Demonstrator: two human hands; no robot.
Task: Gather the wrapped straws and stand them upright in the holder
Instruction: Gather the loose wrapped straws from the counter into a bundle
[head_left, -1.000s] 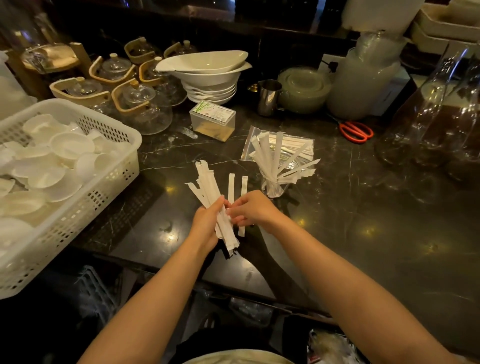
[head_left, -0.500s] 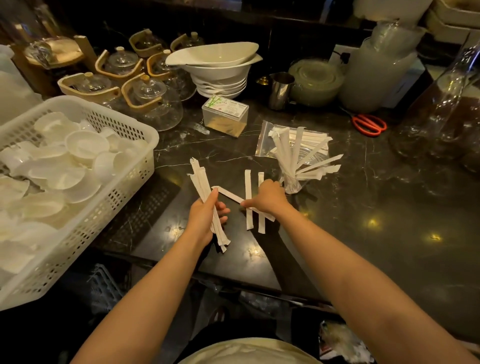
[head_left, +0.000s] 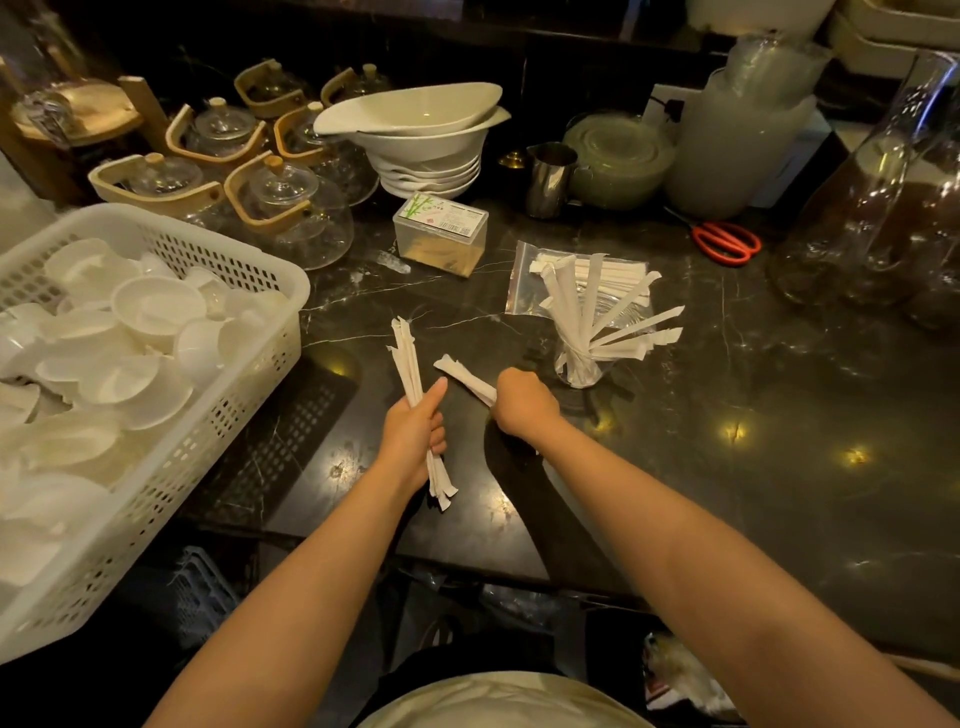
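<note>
Only one label in view: white sticker on the lid of the clear plastic box (head_left: 440, 235), upper centre of frame, with green bamboo drawing (left end) and barcode. Printed lines too small and blurred to read. No legible words elsewhere.

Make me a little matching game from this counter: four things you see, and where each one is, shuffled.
Things:
1. scissors
2. basket
3. glass holder
4. stack of bowls

Places:
A. far left, full of white dishes
B. just beyond the right hand
C. at the back, beside the teapots
D. right of the plastic bag

Pairs: 1-D, 2-A, 3-B, 4-C
</note>
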